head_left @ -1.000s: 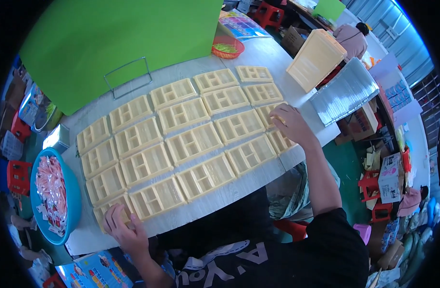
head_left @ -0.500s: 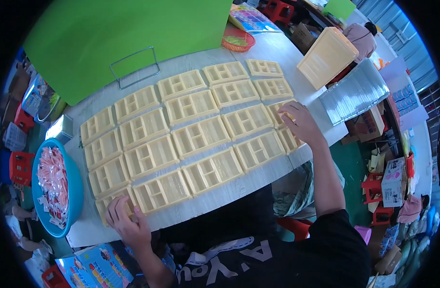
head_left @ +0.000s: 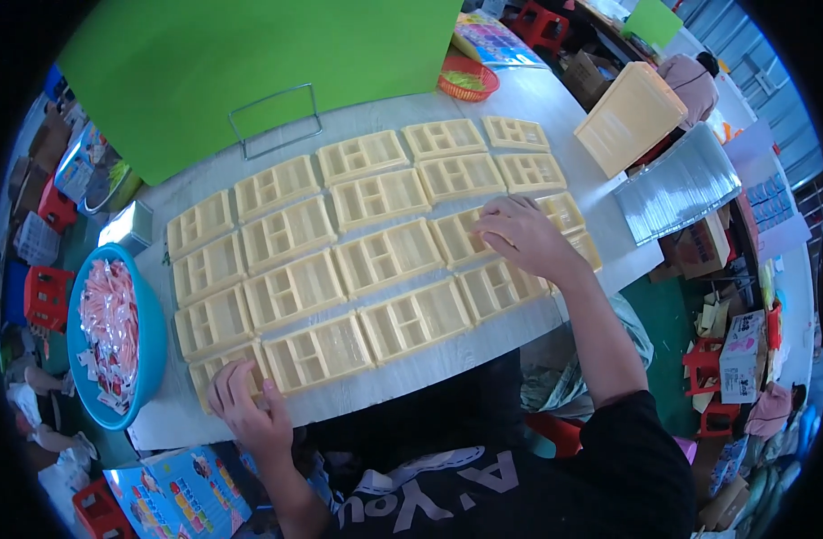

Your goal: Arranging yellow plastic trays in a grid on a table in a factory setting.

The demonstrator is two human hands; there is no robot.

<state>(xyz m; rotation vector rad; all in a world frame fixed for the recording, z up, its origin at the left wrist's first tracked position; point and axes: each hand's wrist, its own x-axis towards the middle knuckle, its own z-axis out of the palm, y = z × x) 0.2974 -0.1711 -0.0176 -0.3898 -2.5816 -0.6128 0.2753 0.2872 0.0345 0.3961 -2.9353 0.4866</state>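
Observation:
Rows of pale yellow compartment trays (head_left: pixel 414 317) cover the table, each divided into small and large sections with nothing visible in them. My left hand (head_left: pixel 252 409) rests on the near left corner tray (head_left: pixel 200 371), its fingers apart and its thumb by the tray's right edge. Over on the right side, my right hand (head_left: pixel 530 238) lies above a tray (head_left: pixel 454 238) in the second row from me. Its fingers are bent, with a gap to the thumb, and they hide part of that tray. Neither hand lifts anything.
A blue basin (head_left: pixel 151 359) of pink packaged pieces stands left of the table. A green panel (head_left: pixel 250 63) and a wire stand (head_left: pixel 277 121) are behind the trays. Beyond them sits a red basket (head_left: pixel 470 79). At right are a stack of yellow trays (head_left: pixel 632 117) and clear plastic sheets (head_left: pixel 681 184).
My right hand has moved left from the rightmost column of trays onto the neighbouring column. My left hand stays at the corner tray. The whole view has shifted slightly.

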